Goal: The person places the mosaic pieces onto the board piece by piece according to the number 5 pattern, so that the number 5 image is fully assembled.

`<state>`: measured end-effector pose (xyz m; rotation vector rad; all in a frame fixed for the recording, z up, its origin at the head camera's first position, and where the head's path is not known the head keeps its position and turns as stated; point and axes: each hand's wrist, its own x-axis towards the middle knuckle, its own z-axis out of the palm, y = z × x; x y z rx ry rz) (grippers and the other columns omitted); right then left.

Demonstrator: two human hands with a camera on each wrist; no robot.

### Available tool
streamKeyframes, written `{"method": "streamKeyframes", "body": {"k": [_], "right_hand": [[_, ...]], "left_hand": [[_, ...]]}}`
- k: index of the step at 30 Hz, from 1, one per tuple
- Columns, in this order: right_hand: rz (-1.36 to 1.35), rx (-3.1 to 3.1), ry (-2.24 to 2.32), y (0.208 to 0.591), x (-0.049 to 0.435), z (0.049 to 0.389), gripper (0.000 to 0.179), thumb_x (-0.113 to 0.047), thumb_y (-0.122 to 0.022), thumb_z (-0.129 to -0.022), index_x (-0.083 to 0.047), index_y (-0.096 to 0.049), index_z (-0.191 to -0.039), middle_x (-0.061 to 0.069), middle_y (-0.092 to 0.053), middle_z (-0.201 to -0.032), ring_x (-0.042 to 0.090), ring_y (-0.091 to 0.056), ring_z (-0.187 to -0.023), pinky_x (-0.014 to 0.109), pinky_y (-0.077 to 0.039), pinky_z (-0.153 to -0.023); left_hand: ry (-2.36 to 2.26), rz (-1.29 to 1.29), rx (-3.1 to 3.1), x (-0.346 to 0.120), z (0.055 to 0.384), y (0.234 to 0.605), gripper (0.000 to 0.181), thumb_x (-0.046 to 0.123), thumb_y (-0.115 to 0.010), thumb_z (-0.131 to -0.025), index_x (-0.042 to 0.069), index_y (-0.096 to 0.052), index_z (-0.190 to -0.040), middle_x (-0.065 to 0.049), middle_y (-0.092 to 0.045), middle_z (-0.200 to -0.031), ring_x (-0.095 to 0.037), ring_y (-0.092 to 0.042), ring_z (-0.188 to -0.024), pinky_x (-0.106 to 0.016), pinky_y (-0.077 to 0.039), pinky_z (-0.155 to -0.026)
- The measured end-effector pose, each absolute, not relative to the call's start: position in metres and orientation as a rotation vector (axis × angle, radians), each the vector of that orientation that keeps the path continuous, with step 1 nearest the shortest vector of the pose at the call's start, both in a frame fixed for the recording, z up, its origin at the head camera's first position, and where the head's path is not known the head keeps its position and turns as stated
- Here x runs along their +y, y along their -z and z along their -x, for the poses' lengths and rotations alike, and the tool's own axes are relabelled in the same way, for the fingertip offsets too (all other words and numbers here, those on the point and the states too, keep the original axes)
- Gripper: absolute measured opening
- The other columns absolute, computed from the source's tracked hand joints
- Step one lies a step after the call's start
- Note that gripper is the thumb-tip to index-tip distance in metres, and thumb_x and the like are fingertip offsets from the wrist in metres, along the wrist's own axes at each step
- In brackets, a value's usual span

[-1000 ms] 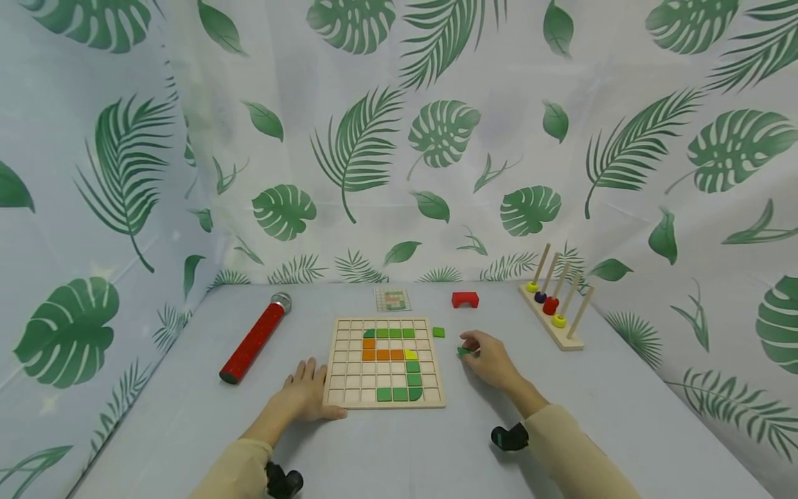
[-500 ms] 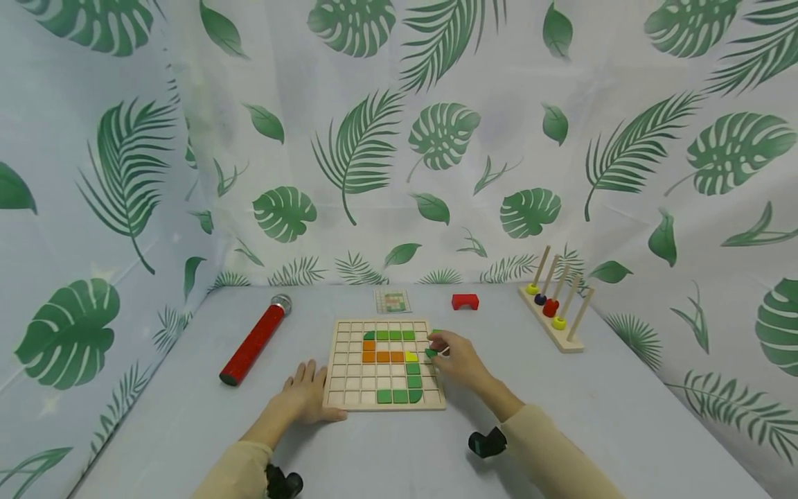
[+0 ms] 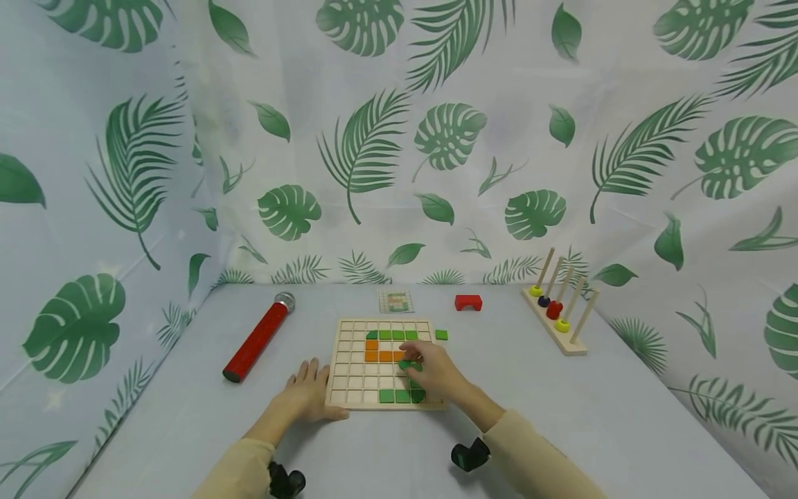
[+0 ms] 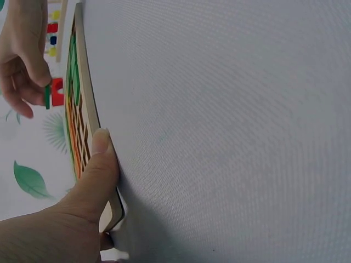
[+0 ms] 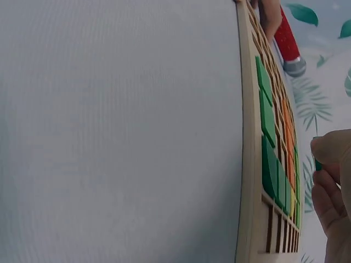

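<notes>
A wooden grid board (image 3: 353,382) lies on the table, several green and orange tiles set in its cells. My left hand (image 3: 304,396) rests beside its near left corner with fingers straight; in the left wrist view the thumb (image 4: 94,183) presses the board's near edge. Over the right half of the board, my right hand (image 3: 439,374) pinches a small green tile (image 4: 47,97) between thumb and fingers, held above the surface. That hand hides some cells and the yellow tile in the head view. A loose green tile (image 3: 441,335) lies off the board's right edge.
A pattern card (image 3: 395,301) and a red arch block (image 3: 468,302) lie behind the board. To the left is a red microphone (image 3: 258,339). A wooden peg stand (image 3: 555,322) with coloured beads stands at the right, before a leaf-print cloth (image 3: 436,138).
My right hand has travelled left with the green tile, from the table right of the board to above the board. My left hand keeps its place at the corner.
</notes>
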<state>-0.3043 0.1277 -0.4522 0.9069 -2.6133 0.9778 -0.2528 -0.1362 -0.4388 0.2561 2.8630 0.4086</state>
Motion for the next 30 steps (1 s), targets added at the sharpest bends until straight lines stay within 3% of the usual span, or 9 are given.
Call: {"method": "streamKeyframes", "body": {"k": [9,16,30], "right_hand": [[-1.019,-2.647,-1.047,0.454,0.107,0.292,0.036,-0.001,-0.07,-0.08,0.002,-0.06,-0.115,0.0,-0.064,-0.09,0.013,-0.059,-0.082,0.028,-0.052,-0.075],[-1.105,-2.667,-0.985,0.456,0.092,0.284,0.037,0.0,-0.07,-0.079,0.001,-0.06,-0.114,0.0,-0.064,-0.09,0.011,-0.06,-0.086,0.024,-0.051,-0.077],[-1.095,-2.711,-0.877,0.467,0.077,0.277,0.038,-0.013,-0.074,-0.079,-0.009,-0.062,-0.115,-0.008,-0.063,-0.092,0.005,-0.056,-0.087,0.023,-0.048,-0.08]], "left_hand": [[-0.389,-0.239,2.833,-0.135,0.258,0.439,0.1,0.056,-0.071,-0.076,-0.007,-0.03,-0.143,-0.031,-0.018,-0.149,-0.047,-0.013,-0.137,-0.058,-0.015,-0.108],[-0.364,-0.27,2.861,-0.134,0.259,0.439,0.1,0.056,-0.072,-0.074,-0.008,-0.034,-0.14,-0.033,-0.023,-0.146,-0.048,-0.017,-0.136,-0.059,-0.02,-0.106],[-0.36,-0.241,2.844,-0.137,0.257,0.437,0.099,0.055,-0.072,-0.075,-0.008,-0.033,-0.141,-0.032,-0.022,-0.147,-0.047,-0.016,-0.136,-0.059,-0.02,-0.107]]}}
